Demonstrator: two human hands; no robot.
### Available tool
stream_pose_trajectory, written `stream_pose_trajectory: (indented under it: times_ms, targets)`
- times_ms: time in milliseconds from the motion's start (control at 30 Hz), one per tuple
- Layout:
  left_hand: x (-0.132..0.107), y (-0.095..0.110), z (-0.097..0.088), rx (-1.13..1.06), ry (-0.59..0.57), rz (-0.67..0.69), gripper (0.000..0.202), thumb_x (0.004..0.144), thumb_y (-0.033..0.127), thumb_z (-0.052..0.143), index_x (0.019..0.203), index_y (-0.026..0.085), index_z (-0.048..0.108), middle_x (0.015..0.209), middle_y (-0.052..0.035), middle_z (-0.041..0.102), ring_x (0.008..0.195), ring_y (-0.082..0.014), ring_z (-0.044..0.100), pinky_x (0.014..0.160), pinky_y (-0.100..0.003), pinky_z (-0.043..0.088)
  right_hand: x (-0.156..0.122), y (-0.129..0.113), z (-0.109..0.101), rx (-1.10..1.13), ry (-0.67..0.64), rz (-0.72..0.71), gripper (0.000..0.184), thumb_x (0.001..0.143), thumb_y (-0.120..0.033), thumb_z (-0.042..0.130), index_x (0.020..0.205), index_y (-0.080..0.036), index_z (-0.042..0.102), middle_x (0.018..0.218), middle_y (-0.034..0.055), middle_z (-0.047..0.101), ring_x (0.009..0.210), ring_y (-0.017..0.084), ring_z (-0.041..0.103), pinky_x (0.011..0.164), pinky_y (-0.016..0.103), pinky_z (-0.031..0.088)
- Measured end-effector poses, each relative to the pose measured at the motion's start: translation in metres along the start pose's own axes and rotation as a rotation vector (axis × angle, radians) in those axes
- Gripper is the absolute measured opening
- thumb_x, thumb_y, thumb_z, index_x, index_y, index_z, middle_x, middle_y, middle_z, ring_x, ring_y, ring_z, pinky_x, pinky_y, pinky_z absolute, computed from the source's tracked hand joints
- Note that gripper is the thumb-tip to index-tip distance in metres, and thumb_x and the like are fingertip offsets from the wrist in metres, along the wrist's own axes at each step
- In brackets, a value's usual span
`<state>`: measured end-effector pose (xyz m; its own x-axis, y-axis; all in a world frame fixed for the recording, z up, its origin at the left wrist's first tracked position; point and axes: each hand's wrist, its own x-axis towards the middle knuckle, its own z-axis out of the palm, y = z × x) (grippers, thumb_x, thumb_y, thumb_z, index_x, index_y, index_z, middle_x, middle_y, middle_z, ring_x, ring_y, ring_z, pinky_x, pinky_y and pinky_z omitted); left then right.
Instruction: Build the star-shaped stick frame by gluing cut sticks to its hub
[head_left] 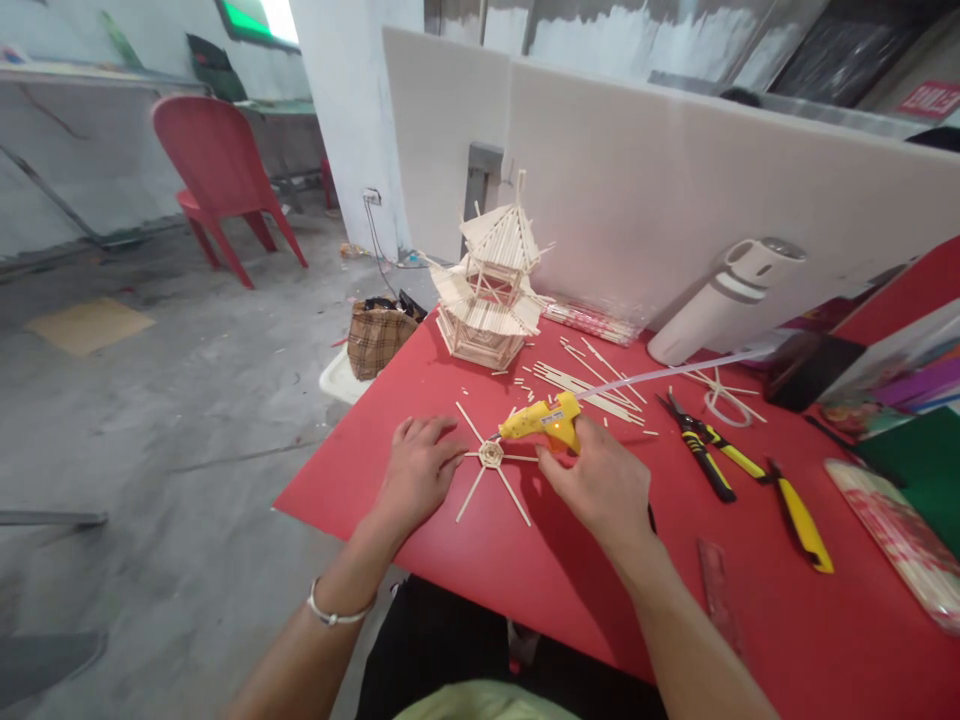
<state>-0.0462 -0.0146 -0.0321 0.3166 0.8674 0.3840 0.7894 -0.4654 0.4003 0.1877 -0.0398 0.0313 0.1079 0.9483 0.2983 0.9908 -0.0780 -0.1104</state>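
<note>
My right hand [600, 482] grips a yellow glue gun [541, 420], its nozzle pointing left at the hub of a small star of wooden sticks [491, 457] lying on the red table [480, 560]. My left hand [420, 468] rests on the table with its fingertips on one spoke of the star, fingers lying flat. A long glue stick [667, 373] runs out of the gun's back toward the right. A stick-built pagoda model [495, 290] stands behind the star.
Loose wooden sticks [585, 385] lie scattered mid-table. Yellow-handled pliers [709, 455] and a yellow cutter [802, 520] lie to the right, with a white flask [720, 300] tipped behind. A white partition [675, 170] backs the table. A red chair [217, 170] stands far left.
</note>
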Motion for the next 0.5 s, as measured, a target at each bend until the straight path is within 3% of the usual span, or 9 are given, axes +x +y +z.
stream_pose_trajectory:
  times_ms: [300,500]
  targets:
    - [-0.001,-0.002,0.002,-0.001,0.008,-0.001,0.021,0.089,0.026,0.055,0.095,0.029,0.075,0.121,-0.0054,0.065,0.110,-0.0277,0.056,0.097,-0.050,0.038,0.002,-0.005,0.006,0.021,0.035,-0.048,0.031,0.081,-0.051,0.059,0.090,-0.021,0.055,0.080,0.0032,0.067,0.071,0.020,0.062,0.054,0.028,0.026]
    - [-0.001,-0.001,0.000,-0.075,0.050,-0.012,0.019,0.088,0.027,0.056,0.093,0.027,0.074,0.119,-0.0066,0.066,0.110,-0.0272,0.057,0.098,-0.050,0.040,0.009,0.006,-0.013,0.026,0.125,0.065,0.033,0.082,-0.053,0.057,0.093,-0.022,0.058,0.078,0.0019,0.064,0.066,0.018,0.057,0.055,0.028,0.025]
